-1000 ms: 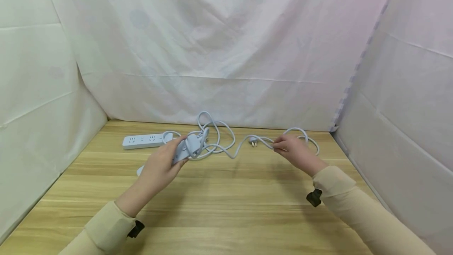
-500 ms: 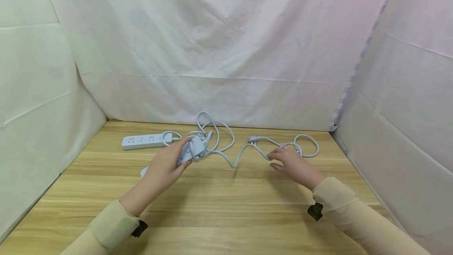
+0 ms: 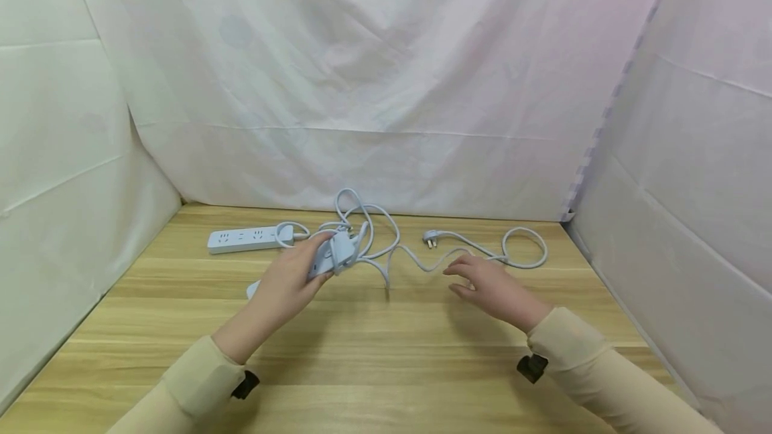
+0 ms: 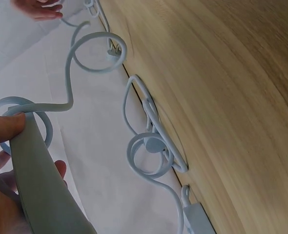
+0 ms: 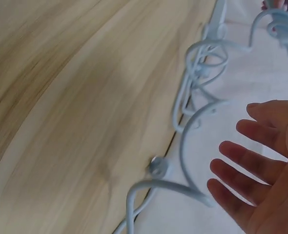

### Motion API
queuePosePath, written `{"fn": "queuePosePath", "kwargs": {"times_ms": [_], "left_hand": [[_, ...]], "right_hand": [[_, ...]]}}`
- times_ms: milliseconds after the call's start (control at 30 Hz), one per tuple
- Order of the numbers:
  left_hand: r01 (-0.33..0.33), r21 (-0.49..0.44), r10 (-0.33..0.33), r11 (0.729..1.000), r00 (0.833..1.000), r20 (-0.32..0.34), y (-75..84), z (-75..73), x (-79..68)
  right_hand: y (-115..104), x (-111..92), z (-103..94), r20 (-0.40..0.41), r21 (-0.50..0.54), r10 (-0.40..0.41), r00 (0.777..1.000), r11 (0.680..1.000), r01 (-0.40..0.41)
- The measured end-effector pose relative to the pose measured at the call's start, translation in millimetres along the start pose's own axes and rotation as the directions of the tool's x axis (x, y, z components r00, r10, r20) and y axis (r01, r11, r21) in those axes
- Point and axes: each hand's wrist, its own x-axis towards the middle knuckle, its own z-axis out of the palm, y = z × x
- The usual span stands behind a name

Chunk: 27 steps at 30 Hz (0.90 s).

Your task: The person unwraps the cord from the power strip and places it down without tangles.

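Observation:
My left hand (image 3: pixel 289 280) grips a white power strip (image 3: pixel 345 248), thumb on one side and fingers on the other, above the table. Its cord winds round the strip's end; in the left wrist view the strip's plain face (image 4: pixel 44 180) shows. The thin white cord (image 3: pixel 425 269) runs from there rightward across the table. My right hand (image 3: pixel 497 290) hovers beside that cord with fingers spread and nothing between them, as the right wrist view of the hand (image 5: pixel 276 175) confirms. Past it lies a three-pin plug (image 3: pixel 430 236), its cord looped at the right.
A second white power strip (image 3: pixel 240 240) lies at the back left, its cord tangled in loops (image 3: pixel 392 223) behind my left hand. The wooden table (image 3: pixel 386 367) ends at a white cloth backdrop (image 3: pixel 386 99), with cloth walls on both sides.
My right hand has let go of the cord and shifted slightly left and nearer. The cord has dropped and the right loop has spread out. My left hand has moved slightly right with the power strip.

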Motion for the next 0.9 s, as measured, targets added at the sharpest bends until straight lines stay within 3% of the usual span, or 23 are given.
{"fn": "queuePosePath", "kwargs": {"times_ms": [133,567,900], "left_hand": [[0.005,-0.014,-0.005,1.000,1.000,0.000,2.5,0.8,2.2],[-0.019,-0.031,0.018,0.999,0.999,-0.029,12.9,0.8,7.5],[-0.060,-0.058,0.057,0.996,0.997,-0.060,26.4,-5.4,11.4]], "right_hand": [[-18,0,-2.2,0.005,0.030,-0.004,1.000,1.000,0.004],[-72,27,4.0,-0.074,0.094,-0.186,0.980,0.977,0.193],[-102,50,20.0,-0.092,0.206,-0.175,0.980,0.960,0.191]]}}
